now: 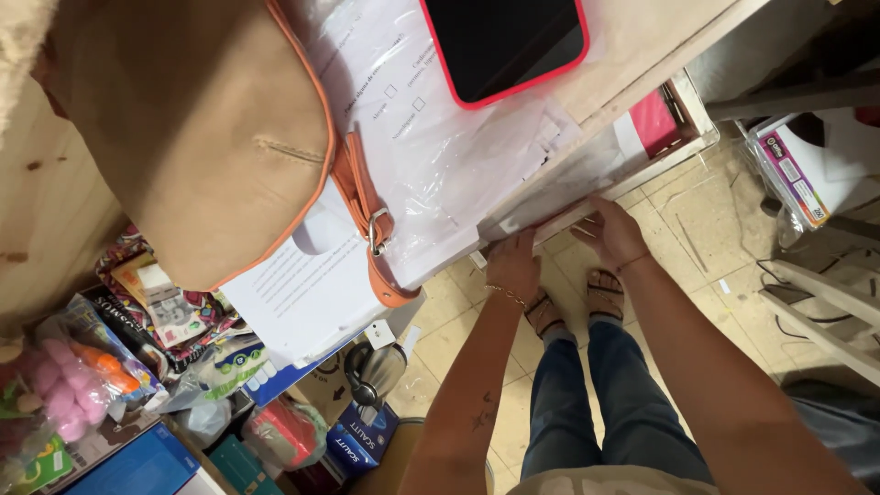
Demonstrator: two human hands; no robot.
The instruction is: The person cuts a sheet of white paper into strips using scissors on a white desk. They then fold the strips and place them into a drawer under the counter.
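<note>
Down at the far left, toys and packets (82, 367) lie crowded together on the floor below the surface (642, 37). On that surface a tan bag (183, 128) with an orange strap (362, 215) rests on papers in a clear sleeve (440, 156), seemingly weighing them down, and a red-cased phone (504, 41) lies flat on top. The left hand (511, 266) curls its fingers under the edge of a sheet (541, 215) below the surface, gripping it. The right hand (612, 229) lies flatter, fingers spread against that same edge; whether it clasps is unclear.
</note>
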